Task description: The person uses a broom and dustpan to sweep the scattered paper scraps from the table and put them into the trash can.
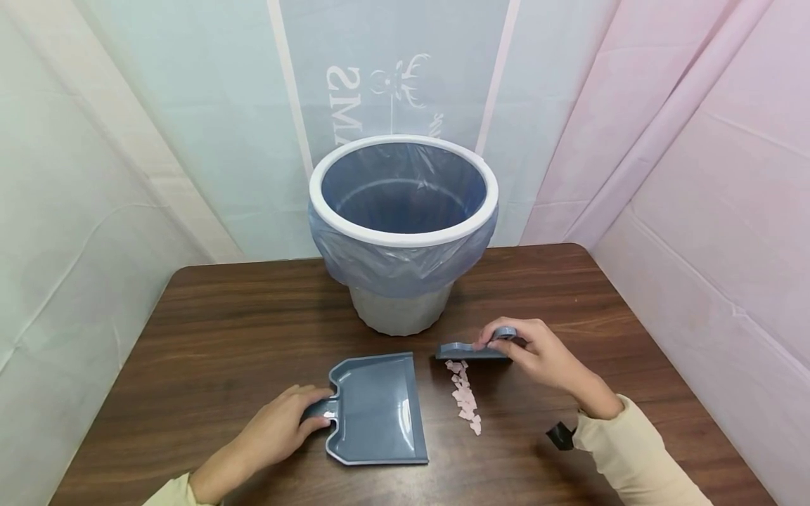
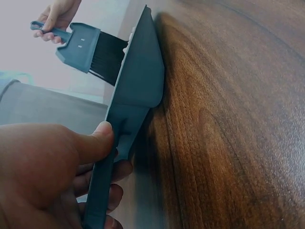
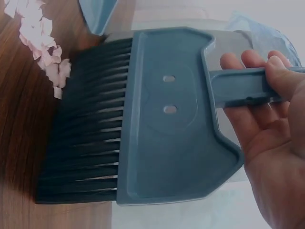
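My left hand (image 1: 278,425) grips the short handle of a blue-grey dustpan (image 1: 376,407), its wide lip facing right on the table. In the left wrist view the thumb lies on top of the handle and the fingers curl beneath. My right hand (image 1: 534,351) holds a matching hand brush (image 3: 176,119) by its handle, thumb on one side and fingers on the other. The brush's dark bristles (image 3: 86,129) reach the wood at the far end of a line of pale pink paper scraps (image 1: 465,397). Those scraps lie just right of the dustpan's lip.
A light trash bin (image 1: 401,313) with a white rim and a bluish plastic liner (image 1: 405,270) stands at the back of the brown wooden table (image 1: 240,323). Pale sheeting (image 1: 209,140) hangs behind and on both sides. A black strap end (image 1: 560,436) sticks out by the right sleeve.
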Available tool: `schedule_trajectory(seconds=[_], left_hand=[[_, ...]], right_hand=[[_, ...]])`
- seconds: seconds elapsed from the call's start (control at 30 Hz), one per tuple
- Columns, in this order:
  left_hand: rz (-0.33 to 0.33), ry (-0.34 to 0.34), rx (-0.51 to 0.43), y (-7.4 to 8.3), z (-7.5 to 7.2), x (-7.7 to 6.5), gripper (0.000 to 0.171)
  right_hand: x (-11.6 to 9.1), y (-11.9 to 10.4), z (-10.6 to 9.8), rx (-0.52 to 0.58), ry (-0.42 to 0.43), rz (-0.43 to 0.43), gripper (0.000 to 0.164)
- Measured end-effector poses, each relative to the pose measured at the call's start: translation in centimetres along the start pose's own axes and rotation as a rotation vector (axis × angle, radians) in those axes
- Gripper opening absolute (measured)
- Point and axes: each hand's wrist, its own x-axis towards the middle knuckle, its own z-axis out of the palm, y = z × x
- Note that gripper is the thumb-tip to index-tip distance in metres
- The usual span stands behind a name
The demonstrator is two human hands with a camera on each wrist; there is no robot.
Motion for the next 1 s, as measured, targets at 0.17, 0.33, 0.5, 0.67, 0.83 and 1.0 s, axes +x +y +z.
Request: schedule_trajectory(seconds=[0.17, 0.33, 0.5, 0.67, 0.83, 1.0], left_hand=[[-0.004, -0.003, -0.002, 0.0, 0.0, 0.0, 0.037], [-0.01, -0.002, -0.003, 0.0, 0.0, 0.0, 0.037], [-0.005, -0.006, -0.002, 0.0, 0.0, 0.1, 0.038], [-0.005, -0.005, 0.006, 0.0, 0.0, 0.2, 0.037], [-0.014, -0.012, 0.003, 0.0, 0.0, 0.1, 0.038], [-0.024, -0.017, 0.004, 0.1, 0.0, 0.1, 0.038]], right_hand=[[-0.2, -0.2, -0.2, 0.063, -0.019, -0.007, 0.029], [-0.3, -0.5, -0.4, 0.119, -0.024, -0.026, 0.03], [-0.6, -0.5, -1.1, 0.164, 0.003, -0.08, 0.035], [-1.2, -0.2, -2.3, 0.241, -0.016, -0.092, 0.038], [-1.9, -0.1, -2.8, 0.359, -0.161, -0.107, 0.037], [-2.3, 0.1, -2.4, 0.396, -0.262, -0.084, 0.039]])
